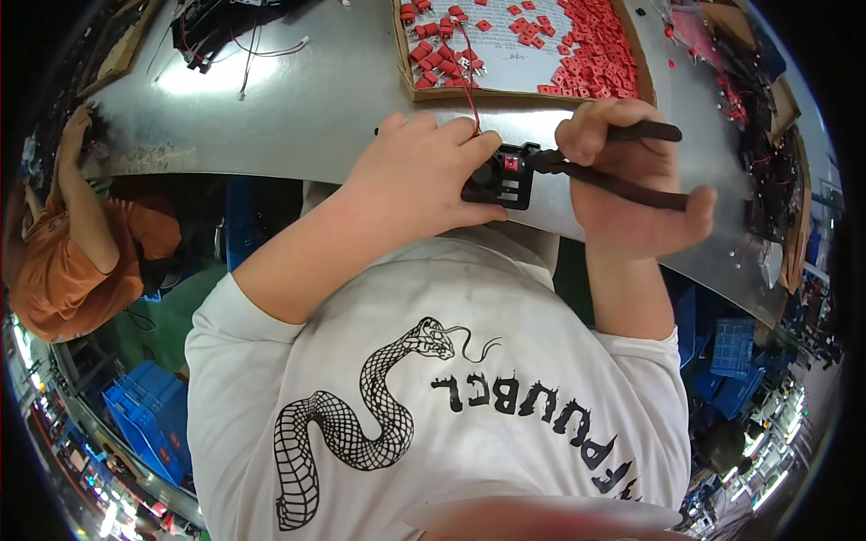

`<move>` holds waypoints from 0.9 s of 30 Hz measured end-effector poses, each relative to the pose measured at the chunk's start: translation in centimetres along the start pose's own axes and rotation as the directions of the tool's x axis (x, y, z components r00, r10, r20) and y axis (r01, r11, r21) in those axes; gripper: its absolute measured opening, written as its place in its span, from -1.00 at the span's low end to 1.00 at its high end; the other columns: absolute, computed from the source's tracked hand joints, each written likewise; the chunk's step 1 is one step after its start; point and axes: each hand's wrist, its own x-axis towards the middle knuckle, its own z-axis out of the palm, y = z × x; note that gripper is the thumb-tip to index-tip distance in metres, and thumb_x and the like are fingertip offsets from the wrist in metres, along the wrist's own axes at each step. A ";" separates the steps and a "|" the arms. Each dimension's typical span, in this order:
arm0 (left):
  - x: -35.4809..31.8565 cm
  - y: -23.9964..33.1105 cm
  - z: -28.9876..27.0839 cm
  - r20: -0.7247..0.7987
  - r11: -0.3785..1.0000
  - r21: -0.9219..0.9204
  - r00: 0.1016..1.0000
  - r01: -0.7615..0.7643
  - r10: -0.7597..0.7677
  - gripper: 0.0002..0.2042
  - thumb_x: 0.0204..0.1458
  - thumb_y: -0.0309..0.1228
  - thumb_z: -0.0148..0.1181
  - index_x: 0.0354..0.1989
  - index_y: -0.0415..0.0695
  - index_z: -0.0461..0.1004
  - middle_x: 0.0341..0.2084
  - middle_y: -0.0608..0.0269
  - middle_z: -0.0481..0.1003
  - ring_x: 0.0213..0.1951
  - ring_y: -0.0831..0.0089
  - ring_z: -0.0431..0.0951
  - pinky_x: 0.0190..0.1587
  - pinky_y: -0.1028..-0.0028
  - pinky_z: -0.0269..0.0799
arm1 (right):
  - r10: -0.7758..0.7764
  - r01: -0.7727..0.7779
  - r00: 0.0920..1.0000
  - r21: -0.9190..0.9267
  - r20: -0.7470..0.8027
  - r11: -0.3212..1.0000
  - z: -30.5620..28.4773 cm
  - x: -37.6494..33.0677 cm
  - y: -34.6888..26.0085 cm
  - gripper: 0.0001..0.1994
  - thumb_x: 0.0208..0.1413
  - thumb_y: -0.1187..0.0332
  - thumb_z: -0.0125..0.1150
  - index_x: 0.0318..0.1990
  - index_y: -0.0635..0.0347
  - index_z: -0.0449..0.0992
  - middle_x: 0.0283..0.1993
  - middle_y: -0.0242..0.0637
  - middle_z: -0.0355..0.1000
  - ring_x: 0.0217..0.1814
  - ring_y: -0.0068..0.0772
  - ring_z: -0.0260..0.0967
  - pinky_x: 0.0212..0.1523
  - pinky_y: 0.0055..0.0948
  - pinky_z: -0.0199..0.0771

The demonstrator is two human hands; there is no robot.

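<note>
My left hand [431, 167] is closed around a black plastic housing [514, 194] at the near edge of the metal table. A small red part [511, 164] sits in the housing, and a thin red wire [471, 86] runs up from beside my fingers toward the tray. In my right hand [622, 180] is a pair of pliers [631, 191] with dark handles, which are spread apart. The jaws of the pliers meet the right end of the housing, close to the red part. My left fingers hide much of the housing.
A shallow cardboard tray [528, 93] beyond my hands holds many small red pieces [595, 54] on white paper. Black parts with wires [244, 36] lie at the far left. A co-worker in an orange shirt [68, 270] sits at left. Blue crates [149, 424] stand below the table.
</note>
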 end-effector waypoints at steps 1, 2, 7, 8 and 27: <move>0.0 0.0 0.1 -0.014 1.000 -0.003 1.000 0.000 0.000 -0.36 -0.07 0.15 0.39 0.08 -0.02 0.50 -0.16 0.28 0.55 -0.14 0.16 0.57 -0.05 0.18 0.38 | 0.009 -0.008 0.996 0.012 -0.085 1.000 -0.1 -0.3 0.5 0.02 -0.07 -0.52 -0.05 0.10 0.45 0.42 -0.16 -0.01 0.42 -0.17 -0.22 0.30 -0.10 -0.29 0.28; 0.0 0.1 0.1 -0.011 1.000 -0.005 1.000 0.003 -0.003 -0.36 -0.07 0.15 0.39 0.08 -0.02 0.50 -0.16 0.28 0.55 -0.14 0.16 0.57 -0.05 0.18 0.38 | 0.013 -0.012 0.996 0.015 -0.087 1.000 0.0 -0.5 0.8 0.02 -0.07 -0.52 -0.05 0.10 0.45 0.42 -0.16 -0.01 0.42 -0.17 -0.22 0.30 -0.10 -0.29 0.28; 0.1 0.4 -0.4 0.073 0.998 0.015 0.996 0.055 -0.056 -0.31 -0.10 0.13 0.39 0.17 -0.02 0.49 -0.11 0.24 0.54 -0.07 0.17 0.53 0.03 0.21 0.33 | -0.013 0.014 0.998 0.020 -0.069 1.000 -0.2 -1.0 1.4 0.04 -0.09 -0.51 -0.01 0.17 0.44 0.40 -0.08 -0.03 0.41 -0.11 -0.24 0.29 -0.08 -0.30 0.26; 0.1 0.4 -0.4 0.072 0.998 0.017 0.996 0.057 -0.058 -0.31 -0.10 0.13 0.39 0.17 -0.02 0.49 -0.11 0.24 0.54 -0.07 0.17 0.53 0.03 0.21 0.33 | -0.004 0.005 0.999 0.022 -0.042 1.000 -0.4 -1.0 1.5 0.04 -0.09 -0.50 0.01 0.18 0.43 0.39 -0.06 -0.04 0.41 -0.10 -0.24 0.29 -0.08 -0.30 0.26; 0.1 -0.1 -0.2 0.029 1.000 0.004 0.999 -0.018 0.018 -0.38 -0.12 0.11 0.43 0.07 0.02 0.53 -0.15 0.29 0.56 -0.15 0.19 0.56 -0.04 0.20 0.35 | 0.116 -0.113 0.992 -0.074 0.043 0.991 0.1 0.4 1.2 -0.17 -0.03 -0.34 0.09 -0.06 0.46 0.48 -0.26 -0.15 0.45 -0.27 -0.36 0.34 -0.16 -0.43 0.33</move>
